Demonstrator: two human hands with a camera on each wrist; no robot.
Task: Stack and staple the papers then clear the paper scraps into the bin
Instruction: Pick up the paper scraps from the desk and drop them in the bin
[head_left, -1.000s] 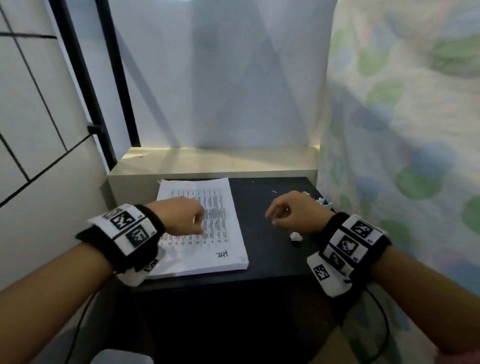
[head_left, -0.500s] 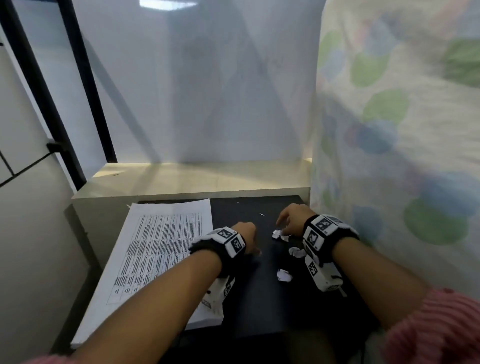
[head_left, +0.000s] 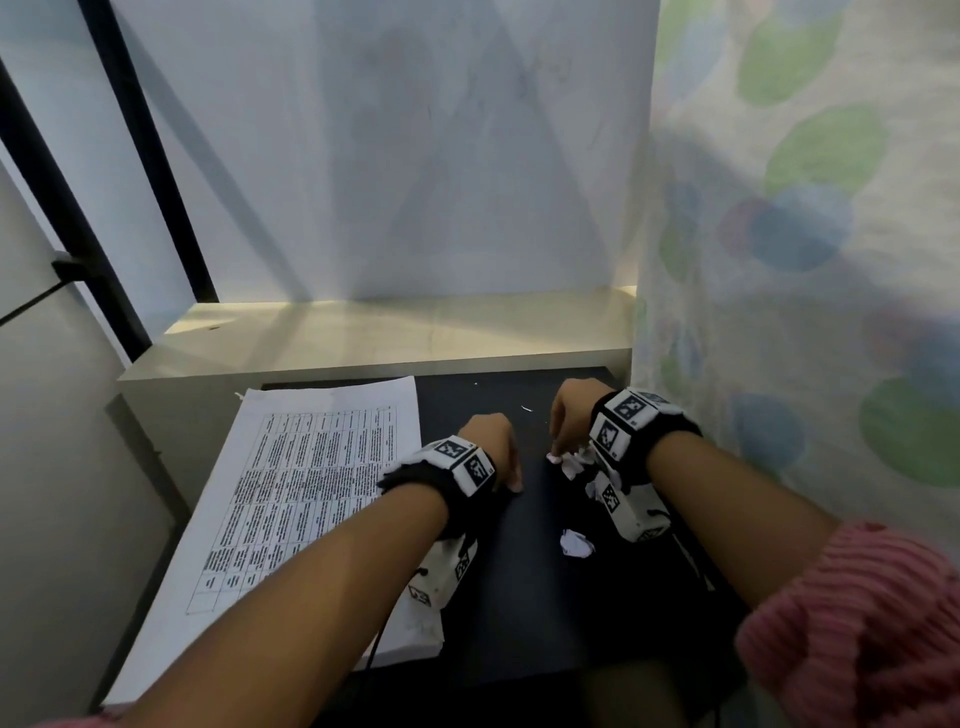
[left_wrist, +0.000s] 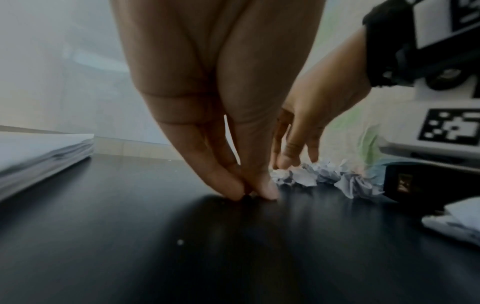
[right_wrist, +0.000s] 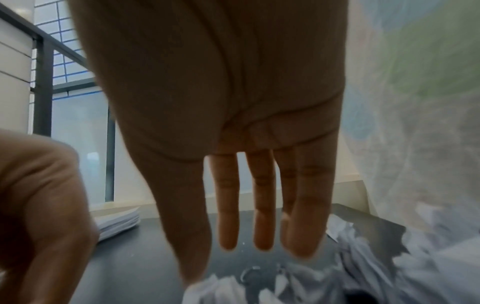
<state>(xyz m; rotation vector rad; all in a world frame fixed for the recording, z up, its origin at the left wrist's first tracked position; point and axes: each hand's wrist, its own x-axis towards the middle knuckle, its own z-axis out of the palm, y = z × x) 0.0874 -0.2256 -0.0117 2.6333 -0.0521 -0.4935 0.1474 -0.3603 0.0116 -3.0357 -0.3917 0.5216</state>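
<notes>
Since half a second ago the right hand has reached the scraps and the left hand has slid nearer them. From the head, white crumpled scraps lie under the right fingertips; another scrap lies apart, nearer the person. The papers sit stacked left on the black table. Left wrist: fingertips pressed together on the table, holding nothing, scraps just beside. Right wrist: fingers straight, spread above the scraps.
</notes>
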